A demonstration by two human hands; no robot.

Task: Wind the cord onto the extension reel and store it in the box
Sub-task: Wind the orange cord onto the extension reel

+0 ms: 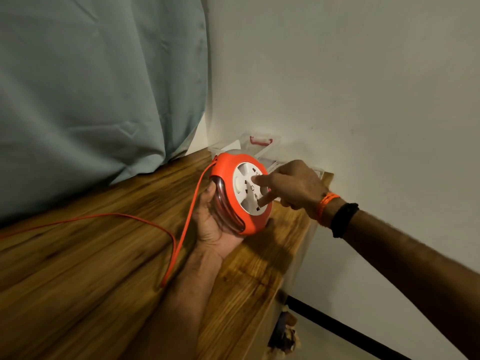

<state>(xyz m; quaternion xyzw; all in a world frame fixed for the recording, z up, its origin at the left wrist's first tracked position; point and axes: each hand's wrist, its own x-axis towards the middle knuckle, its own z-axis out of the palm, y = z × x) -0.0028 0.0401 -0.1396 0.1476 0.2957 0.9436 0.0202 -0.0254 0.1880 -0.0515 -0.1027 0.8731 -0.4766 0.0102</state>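
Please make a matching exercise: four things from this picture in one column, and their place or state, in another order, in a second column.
1. reel
2. cord
3. clear box
4. right hand

A. lying loose across the wooden table
B. fingers on the white face
C. held in the grip of the left hand
D. against the wall, behind the reel

Pairs: 1-C, 2-A, 3-D, 4-B
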